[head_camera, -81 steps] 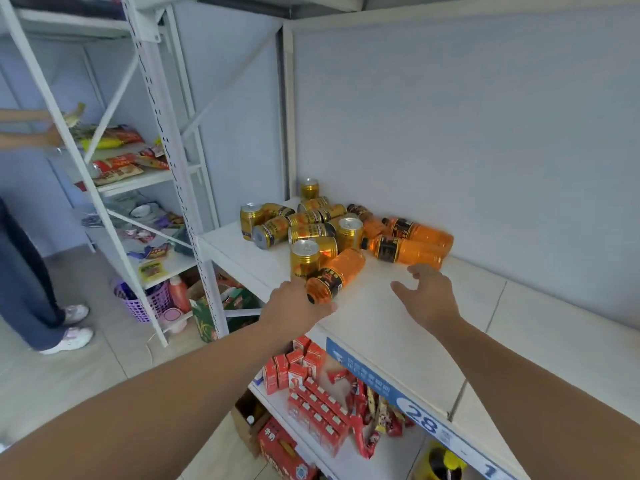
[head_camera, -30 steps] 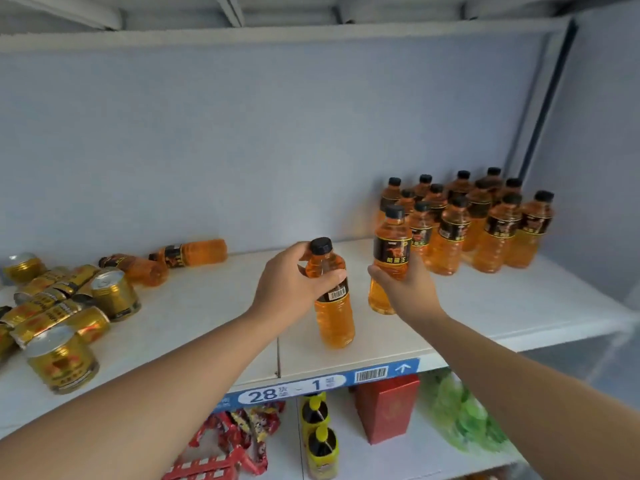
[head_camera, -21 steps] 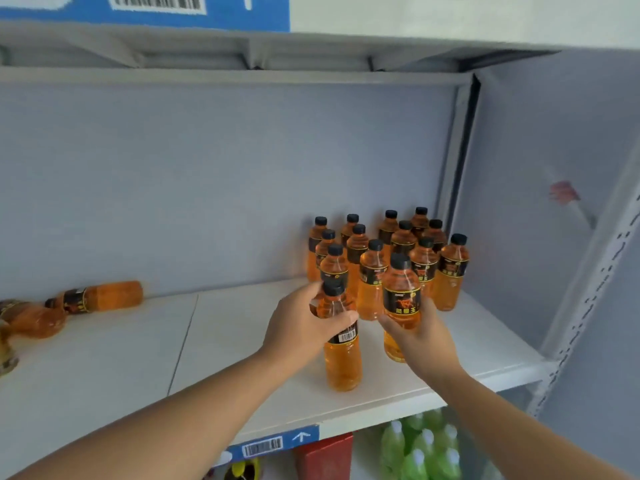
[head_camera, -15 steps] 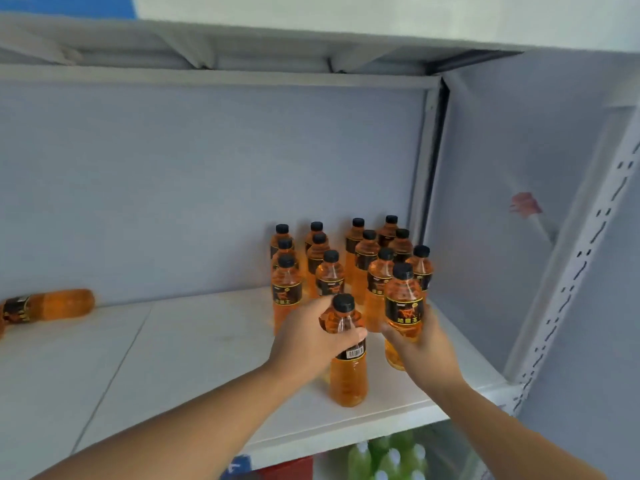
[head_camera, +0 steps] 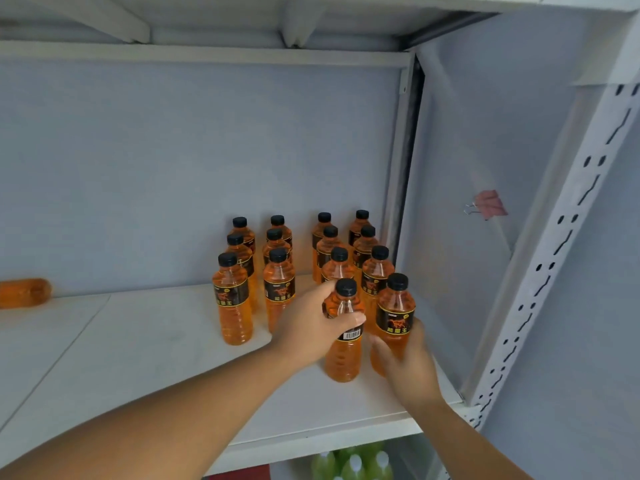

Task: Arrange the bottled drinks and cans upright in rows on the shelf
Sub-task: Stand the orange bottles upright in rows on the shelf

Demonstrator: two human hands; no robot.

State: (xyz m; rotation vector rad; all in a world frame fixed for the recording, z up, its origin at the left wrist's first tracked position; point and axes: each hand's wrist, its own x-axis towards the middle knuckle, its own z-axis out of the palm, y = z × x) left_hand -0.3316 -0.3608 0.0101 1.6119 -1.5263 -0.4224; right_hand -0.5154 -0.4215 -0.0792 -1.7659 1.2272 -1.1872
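Several orange drink bottles with black caps and black labels stand upright in rows at the right end of the white shelf. My left hand grips one bottle around its shoulder, upright, its base on the shelf in front of the rows. My right hand holds a second bottle from below, just to its right, upright beside the side panel. One more orange bottle lies on its side at the far left. No cans are in view.
The grey side panel and a perforated white upright close the shelf on the right; a pink clip hangs on the panel. The shelf above sits low overhead. Green bottles stand on the shelf below.
Both hands carried a bottle each from the pile on the left to the standing rows on the right. In the last half second they edged the two bottles closer to the rows' front.
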